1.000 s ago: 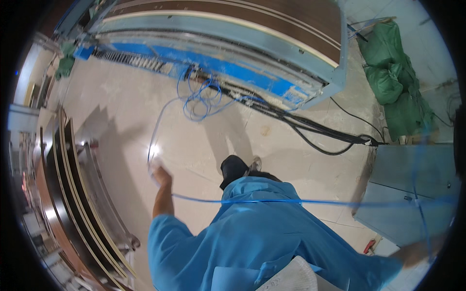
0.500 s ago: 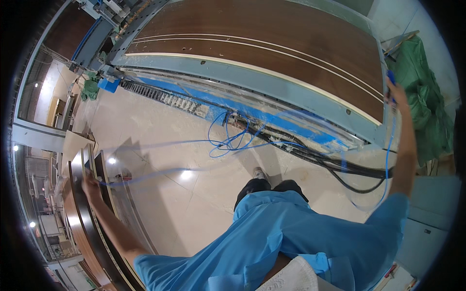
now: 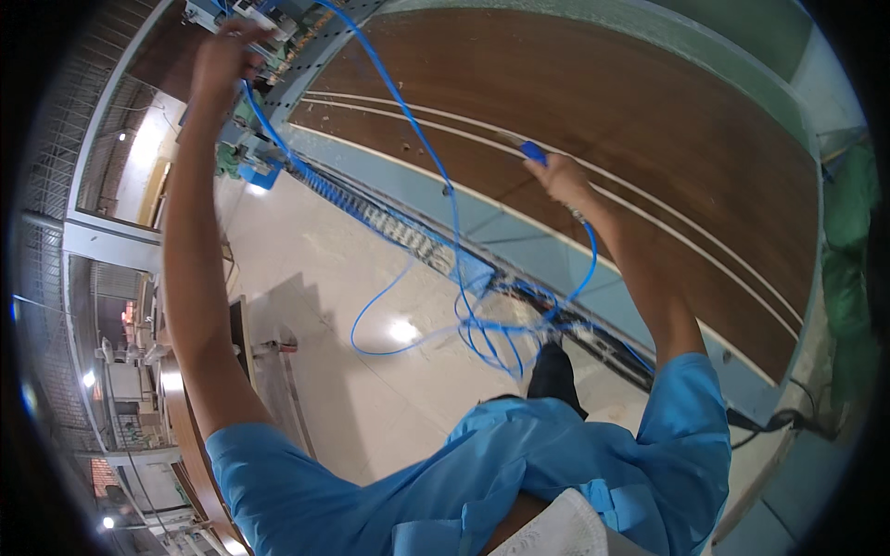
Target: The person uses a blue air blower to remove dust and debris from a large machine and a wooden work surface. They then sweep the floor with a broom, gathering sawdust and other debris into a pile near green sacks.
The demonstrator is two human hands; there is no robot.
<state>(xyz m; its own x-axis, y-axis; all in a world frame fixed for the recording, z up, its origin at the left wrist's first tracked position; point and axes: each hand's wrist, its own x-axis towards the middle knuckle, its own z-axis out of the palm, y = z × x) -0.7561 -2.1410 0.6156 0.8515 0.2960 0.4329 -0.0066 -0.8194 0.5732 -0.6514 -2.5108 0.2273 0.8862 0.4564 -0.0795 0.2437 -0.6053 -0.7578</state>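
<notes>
My right hand (image 3: pixel 561 178) is closed around a blue air blow gun (image 3: pixel 533 151), held over the brown panel (image 3: pixel 593 102). Its thin nozzle points to the upper left, close to two pale lines running along the panel. From its rear fitting, a blue air hose (image 3: pixel 593 255) curves down toward a tangle on the floor. My left hand (image 3: pixel 227 60) is raised at the upper left, in front of the machine's carriage. The hose passes at this hand, with a length hanging below it; the fingers are slightly blurred and seem curled on the hose.
The machine bed's pale blue edge (image 3: pixel 445 190) runs diagonally, with a dusty cable chain (image 3: pixel 371 218) below it. Loose hose coils (image 3: pixel 496 343) lie near my feet. Boards (image 3: pixel 190 417) lean at the left. Green cloth (image 3: pixel 848 269) hangs at the far right.
My left hand has risen from beside the leaning boards to the machine carriage, drawing the hose up. My right hand has moved left with the blow gun, from the panel's right end to over it.
</notes>
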